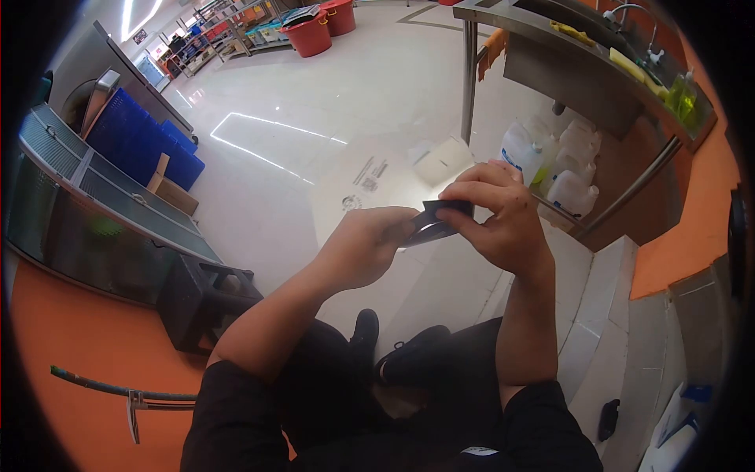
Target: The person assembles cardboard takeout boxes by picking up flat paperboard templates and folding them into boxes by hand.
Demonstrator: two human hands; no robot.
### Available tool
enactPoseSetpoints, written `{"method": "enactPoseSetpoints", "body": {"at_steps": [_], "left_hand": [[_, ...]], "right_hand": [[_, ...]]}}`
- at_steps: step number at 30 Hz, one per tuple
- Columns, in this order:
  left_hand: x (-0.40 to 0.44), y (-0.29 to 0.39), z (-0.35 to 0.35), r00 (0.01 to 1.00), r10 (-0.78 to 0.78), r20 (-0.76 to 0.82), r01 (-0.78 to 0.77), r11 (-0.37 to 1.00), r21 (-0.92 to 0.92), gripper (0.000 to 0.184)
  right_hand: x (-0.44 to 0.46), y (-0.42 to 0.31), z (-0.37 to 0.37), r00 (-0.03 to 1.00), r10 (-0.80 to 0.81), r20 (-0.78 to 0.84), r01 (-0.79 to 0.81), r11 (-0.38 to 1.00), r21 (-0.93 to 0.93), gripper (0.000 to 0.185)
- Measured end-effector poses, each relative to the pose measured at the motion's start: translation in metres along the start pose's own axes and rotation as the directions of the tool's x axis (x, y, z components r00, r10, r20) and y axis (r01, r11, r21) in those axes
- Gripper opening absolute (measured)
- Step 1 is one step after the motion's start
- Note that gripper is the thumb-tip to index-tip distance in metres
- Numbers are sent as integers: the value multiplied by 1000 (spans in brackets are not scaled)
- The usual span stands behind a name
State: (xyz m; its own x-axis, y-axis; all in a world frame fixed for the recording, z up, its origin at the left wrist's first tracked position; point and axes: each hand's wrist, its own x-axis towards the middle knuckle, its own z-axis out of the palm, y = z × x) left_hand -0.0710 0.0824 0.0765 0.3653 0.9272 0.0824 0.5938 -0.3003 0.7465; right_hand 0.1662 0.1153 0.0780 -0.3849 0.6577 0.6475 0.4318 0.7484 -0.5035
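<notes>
My left hand (370,245) and my right hand (499,211) meet in front of me, both closed on a small black flat object (437,211). Its lower edge looks curved and shiny; I cannot make out its kind. The left thumb and fingers pinch its left end. On the other end, the right thumb presses from below with the fingers bent over the top. Beyond the hands, a pale sheet with dark print (368,179) appears at floor level, beside a whitish block-like thing (442,161).
At the right, a steel sink counter (535,31) stands over several plastic jugs (570,193). A glass-topped cabinet (118,197), blue crates (134,134) and a black stool (206,303) line the left. Red tubs (307,35) stand far back.
</notes>
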Motion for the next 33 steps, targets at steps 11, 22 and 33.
{"method": "enactPoseSetpoints", "body": {"at_steps": [11, 22, 33], "left_hand": [[-4, 1, 5, 995, -95, 38, 98, 992, -78, 20], [3, -2, 5, 994, 5, -108, 5, 995, 98, 26], [0, -4, 0, 984, 147, -97, -131, 980, 150, 51]], "right_hand": [[-5, 3, 15, 993, 3, 115, -12, 997, 81, 9], [-4, 15, 10, 968, 120, 221, -116, 993, -31, 13], [-6, 15, -25, 956, 291, 32, -288, 954, -82, 14]]}}
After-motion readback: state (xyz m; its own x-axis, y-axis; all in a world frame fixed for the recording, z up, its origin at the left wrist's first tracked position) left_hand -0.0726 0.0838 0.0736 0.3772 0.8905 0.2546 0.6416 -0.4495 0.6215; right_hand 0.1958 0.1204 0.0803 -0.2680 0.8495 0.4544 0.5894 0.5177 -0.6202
